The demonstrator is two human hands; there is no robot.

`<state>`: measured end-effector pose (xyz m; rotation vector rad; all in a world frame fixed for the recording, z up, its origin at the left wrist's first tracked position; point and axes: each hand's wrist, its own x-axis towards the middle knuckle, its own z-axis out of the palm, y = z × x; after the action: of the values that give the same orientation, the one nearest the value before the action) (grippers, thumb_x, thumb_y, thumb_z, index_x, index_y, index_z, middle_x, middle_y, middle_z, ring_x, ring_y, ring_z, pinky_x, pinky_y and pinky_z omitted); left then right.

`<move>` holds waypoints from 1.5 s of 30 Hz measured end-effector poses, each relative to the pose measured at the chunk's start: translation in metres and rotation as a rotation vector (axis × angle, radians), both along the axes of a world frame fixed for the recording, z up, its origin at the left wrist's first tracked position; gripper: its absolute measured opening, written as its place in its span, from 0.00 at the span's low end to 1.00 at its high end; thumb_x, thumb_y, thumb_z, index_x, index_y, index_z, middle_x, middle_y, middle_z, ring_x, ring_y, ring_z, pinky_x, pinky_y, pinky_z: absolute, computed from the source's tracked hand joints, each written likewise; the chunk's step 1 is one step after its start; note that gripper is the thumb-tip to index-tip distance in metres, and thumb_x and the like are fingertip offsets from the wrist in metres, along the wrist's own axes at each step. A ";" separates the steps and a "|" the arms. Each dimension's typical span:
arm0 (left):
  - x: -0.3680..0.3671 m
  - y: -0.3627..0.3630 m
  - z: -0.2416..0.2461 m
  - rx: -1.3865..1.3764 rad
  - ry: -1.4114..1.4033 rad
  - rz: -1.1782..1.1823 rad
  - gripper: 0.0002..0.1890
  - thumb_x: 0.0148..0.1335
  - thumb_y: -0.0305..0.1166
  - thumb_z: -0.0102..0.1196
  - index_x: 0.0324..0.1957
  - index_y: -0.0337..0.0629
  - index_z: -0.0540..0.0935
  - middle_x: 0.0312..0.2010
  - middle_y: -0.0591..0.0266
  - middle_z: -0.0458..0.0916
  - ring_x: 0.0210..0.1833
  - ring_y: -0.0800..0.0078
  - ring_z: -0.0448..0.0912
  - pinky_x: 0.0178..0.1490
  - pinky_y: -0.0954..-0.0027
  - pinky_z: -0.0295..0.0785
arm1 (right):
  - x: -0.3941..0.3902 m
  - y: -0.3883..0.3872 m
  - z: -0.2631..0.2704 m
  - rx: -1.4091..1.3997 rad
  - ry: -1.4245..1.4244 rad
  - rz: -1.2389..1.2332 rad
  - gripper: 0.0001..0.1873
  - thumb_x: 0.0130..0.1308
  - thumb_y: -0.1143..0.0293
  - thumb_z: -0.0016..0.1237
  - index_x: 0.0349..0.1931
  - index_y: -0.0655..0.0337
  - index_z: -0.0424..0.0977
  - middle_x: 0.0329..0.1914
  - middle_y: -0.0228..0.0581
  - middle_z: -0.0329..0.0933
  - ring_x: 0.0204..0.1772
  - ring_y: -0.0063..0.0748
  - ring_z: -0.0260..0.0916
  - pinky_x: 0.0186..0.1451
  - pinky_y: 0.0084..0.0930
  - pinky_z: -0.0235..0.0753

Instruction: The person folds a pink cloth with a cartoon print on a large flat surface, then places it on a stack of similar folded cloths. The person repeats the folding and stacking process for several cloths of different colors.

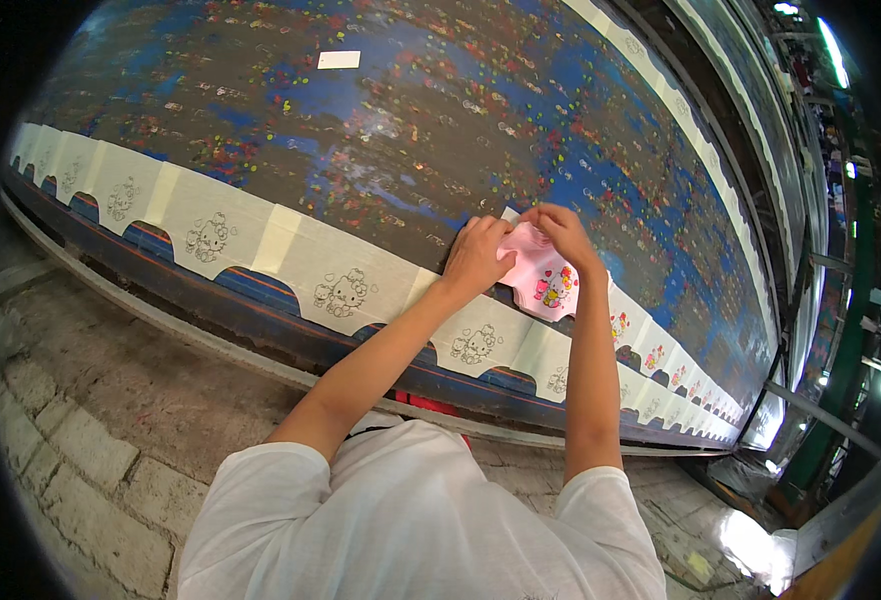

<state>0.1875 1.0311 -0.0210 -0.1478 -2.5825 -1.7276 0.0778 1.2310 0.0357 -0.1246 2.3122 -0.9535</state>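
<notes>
A small stack of pink fabric pieces (530, 277) with a coloured cartoon cat print lies between my hands, over the paint-spattered printing table (410, 142). My left hand (478, 256) grips the stack's left edge, thumb on top. My right hand (560, 231) bends over its upper edge, fingertips near a small white piece (511, 215); what these fingers hold is hidden. A row of pale cut fabric pieces (245, 232) with black outline prints runs along the near edge of the table. Beyond my right forearm, a second row of pieces (635, 326) carries coloured prints.
A white card (338, 59) lies farther up the table. Another pale row (680, 105) follows the far edge. A metal rail (260, 367) borders the near side, above a brick floor (103, 495). Further long tables stand at the right.
</notes>
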 end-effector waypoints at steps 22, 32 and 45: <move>0.008 0.007 0.000 0.063 0.125 0.096 0.25 0.56 0.33 0.75 0.55 0.35 0.84 0.55 0.48 0.80 0.61 0.44 0.77 0.65 0.48 0.75 | -0.028 -0.036 0.001 0.454 0.353 0.501 0.09 0.56 0.63 0.65 0.36 0.52 0.87 0.34 0.40 0.88 0.42 0.48 0.86 0.51 0.46 0.76; -0.024 0.018 -0.003 -0.016 0.080 -0.066 0.23 0.50 0.35 0.78 0.46 0.38 0.85 0.52 0.45 0.81 0.59 0.42 0.79 0.62 0.47 0.76 | -0.006 0.026 0.025 -0.118 -0.171 0.214 0.36 0.62 0.69 0.63 0.72 0.62 0.69 0.65 0.49 0.79 0.66 0.37 0.76 0.68 0.34 0.77; 0.000 0.057 0.138 0.069 -0.155 -0.153 0.19 0.63 0.28 0.68 0.56 0.39 0.83 0.44 0.58 0.88 0.47 0.69 0.85 0.53 0.63 0.81 | 0.037 0.150 0.040 -0.049 -0.063 0.570 0.28 0.57 0.61 0.77 0.56 0.63 0.87 0.51 0.46 0.92 0.53 0.38 0.88 0.60 0.37 0.83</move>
<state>0.1871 1.0878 0.1172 -0.2235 -2.6783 -1.9515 0.1146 1.3811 0.0758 -0.7197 2.0196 -0.7023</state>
